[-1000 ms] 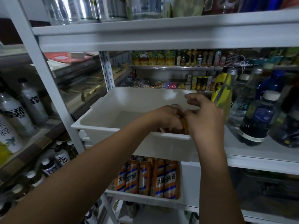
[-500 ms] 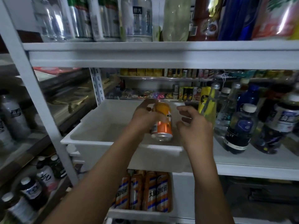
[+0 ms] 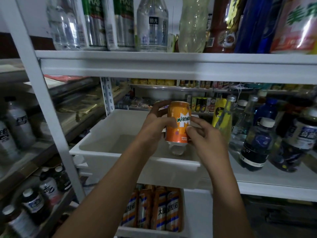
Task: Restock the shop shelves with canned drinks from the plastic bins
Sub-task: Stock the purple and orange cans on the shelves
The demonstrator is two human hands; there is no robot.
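the orange mirinda can (image 3: 178, 124) is held in the air over the inside of the white plastic bin (image 3: 130, 156), near the bin's front right part. it stands almost upright, logo toward the camera, its silver bottom showing below the label.

the left hand (image 3: 154, 125) grips it from nine o'clock, fingers curled round the back and the thumb laid across the label. the right hand (image 3: 205, 137) meets it from four o'clock, thumb and forefinger pinching the can's lower right side, the other fingers curled.

the bin rests on the middle shelf (image 3: 274, 184), its front rim hanging out past the shelf edge. at three o'clock of the can, on the same shelf, a yellow bottle (image 3: 221, 117) stands just beside the bin, and further right stand dark bottles (image 3: 257, 148) with white caps.

at six o'clock, one level down, a lower bin (image 3: 145, 233) holds a row of upright orange-and-white cans (image 3: 161, 208).

at twelve o'clock the top shelf (image 3: 171, 66) carries clear bottles (image 3: 152, 26), tall green-and-silver cans and shiny packets.

at nine o'clock a white post (image 3: 42, 100) of the rack slants down, and beyond it a darker rack holds grey bottles (image 3: 18, 124).
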